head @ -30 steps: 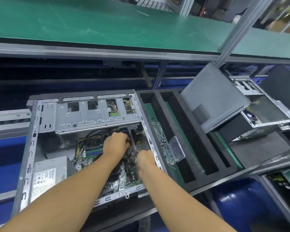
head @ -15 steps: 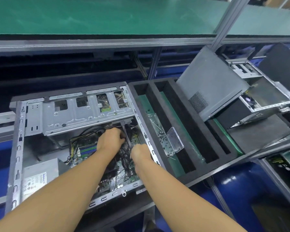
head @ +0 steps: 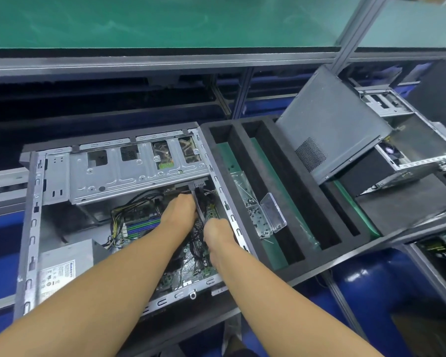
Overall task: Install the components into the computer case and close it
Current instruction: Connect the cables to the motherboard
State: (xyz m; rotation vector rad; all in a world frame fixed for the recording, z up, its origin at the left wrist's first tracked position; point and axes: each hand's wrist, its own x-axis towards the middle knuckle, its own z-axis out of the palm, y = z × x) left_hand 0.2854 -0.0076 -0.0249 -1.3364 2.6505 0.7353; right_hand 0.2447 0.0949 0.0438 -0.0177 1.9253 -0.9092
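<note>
Working inside the open computer case [head: 30, 228], near-left: your left hand [head: 178, 211] & right hand [head: 218, 231] flank the black cable [head: 196, 199]; fingers hidden, grip can't tell. Seat connectors square on the mobo [head: 139, 225], no forcing.

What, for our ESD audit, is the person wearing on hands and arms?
Nothing visible: the left hand and right hand are ungloved, both forearms bare to the picture's edge, with no sleeve, wrist strap, watch or bracelet. Their tips are hidden inside the computer case, so rings cannot be ruled out.
</note>
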